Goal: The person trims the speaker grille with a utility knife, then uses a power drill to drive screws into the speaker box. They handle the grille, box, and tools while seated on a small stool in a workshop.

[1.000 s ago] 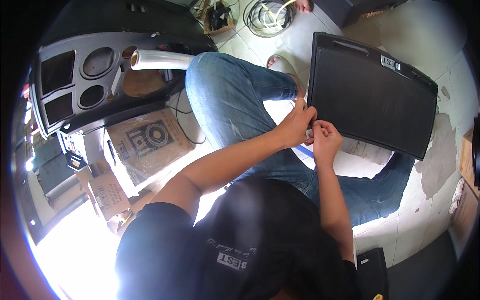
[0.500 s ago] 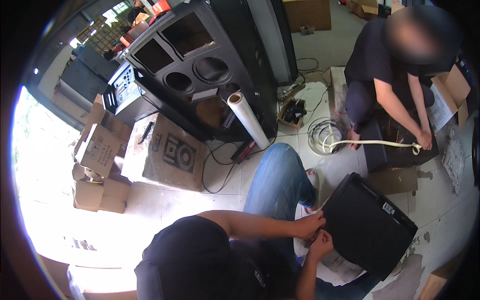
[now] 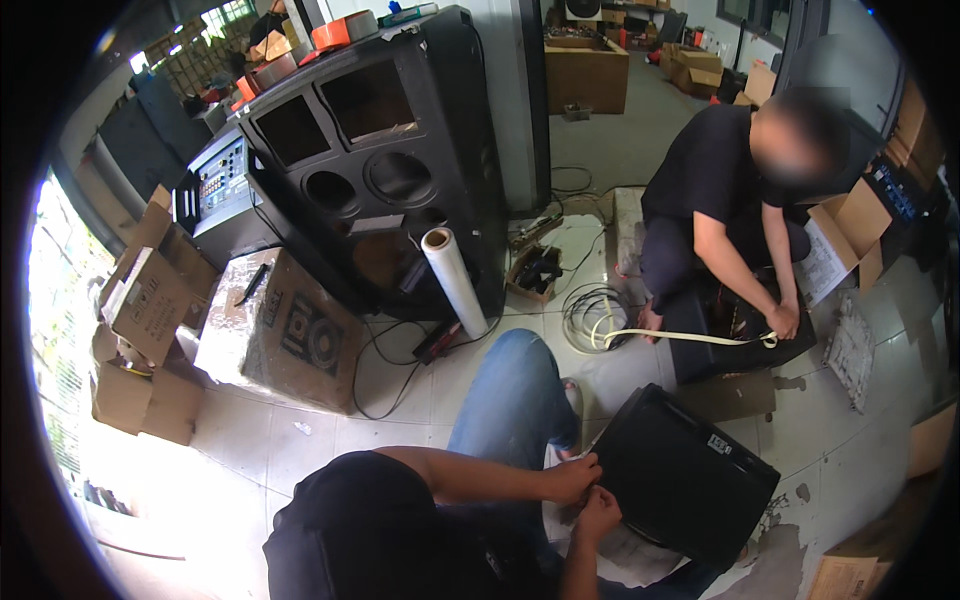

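Note:
A black speaker cabinet (image 3: 690,470) with a small pale label lies tilted in front of my legs. At its near left edge, my left hand (image 3: 572,478) is closed, its fingers pinched together by the cabinet's corner. Just below it my right hand (image 3: 600,513) is closed too, with thumb and fingertips pressed together. The two hands almost touch. Whatever is between the fingers is too small and hidden to make out. My bent left knee (image 3: 505,385) in blue jeans rises beyond my left forearm.
A co-worker (image 3: 700,180) crouches at the far right, handling a cream cable (image 3: 690,338) over another black box (image 3: 700,350). A tall speaker cabinet (image 3: 465,150), plastic film roll (image 3: 455,285) and taped carton (image 3: 240,340) stand left. Coiled black cable (image 3: 572,325) lies on the tiles.
The view has shifted, so the whole scene sits lower and further left, with more of the back room showing. Both hands stay closed at the cabinet's edge.

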`<action>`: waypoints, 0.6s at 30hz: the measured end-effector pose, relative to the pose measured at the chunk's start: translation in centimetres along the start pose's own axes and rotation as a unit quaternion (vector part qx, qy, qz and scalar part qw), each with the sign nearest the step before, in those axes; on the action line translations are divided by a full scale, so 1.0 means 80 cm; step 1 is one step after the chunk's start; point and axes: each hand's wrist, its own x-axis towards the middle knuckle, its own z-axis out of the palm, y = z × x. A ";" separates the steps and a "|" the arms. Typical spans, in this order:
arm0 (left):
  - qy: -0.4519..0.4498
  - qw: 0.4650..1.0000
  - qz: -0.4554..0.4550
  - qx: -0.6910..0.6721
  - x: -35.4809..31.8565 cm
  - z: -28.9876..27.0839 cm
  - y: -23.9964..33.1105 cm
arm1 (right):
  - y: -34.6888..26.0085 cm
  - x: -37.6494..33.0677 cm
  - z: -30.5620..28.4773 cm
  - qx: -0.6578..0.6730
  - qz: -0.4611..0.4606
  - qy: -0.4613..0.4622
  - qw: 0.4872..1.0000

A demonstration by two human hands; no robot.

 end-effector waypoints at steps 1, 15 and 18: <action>-0.002 1.000 -0.001 0.008 0.003 0.000 -0.003 | 0.000 0.002 0.001 0.005 0.000 0.001 1.000; -0.045 0.998 -0.039 0.020 0.009 -0.019 0.014 | 0.001 0.017 -0.008 0.040 0.055 -0.020 0.997; -0.057 0.997 -0.039 0.020 0.008 -0.018 0.014 | 0.004 0.023 -0.011 0.023 0.048 -0.034 0.998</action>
